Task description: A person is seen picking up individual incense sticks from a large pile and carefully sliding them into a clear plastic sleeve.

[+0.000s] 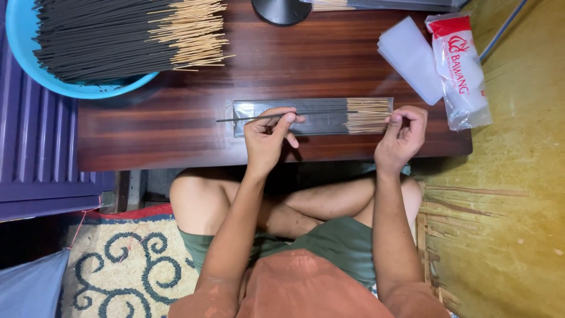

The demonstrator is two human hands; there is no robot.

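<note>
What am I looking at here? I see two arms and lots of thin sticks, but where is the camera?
No machine here: a person sitting cross-legged wears the camera on their head, so you look down at their own hands. On the low wooden table lies a clear packet of incense sticks. The left hand pinches a single dark stick above it; the right hand holds the packet's end with the bare stick ends. A blue basin holds many more sticks, and spare plastic sleeves lie top right.

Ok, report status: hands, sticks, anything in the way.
Left hand pinching one incense stick. Right hand gripping clear packet at bare-stick end. Nothing blocking.
</note>
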